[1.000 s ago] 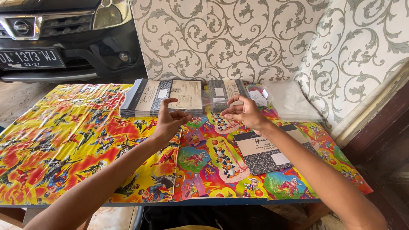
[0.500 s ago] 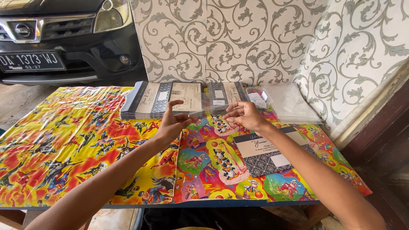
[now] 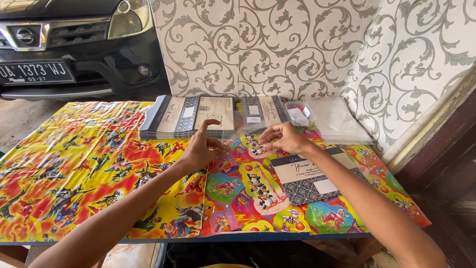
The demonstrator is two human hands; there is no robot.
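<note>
Cartoon-print surface (image 3: 74,164): both hands, left hand (image 3: 201,149) and right hand (image 3: 282,138), pinch a clear plastic sleeve (image 3: 238,136), fingers clamped on its edges; best kept taut near the far edge.

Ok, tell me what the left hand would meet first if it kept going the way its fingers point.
Likely the stack of patterned cards just beyond the left hand, though depth is hard to judge.
</note>
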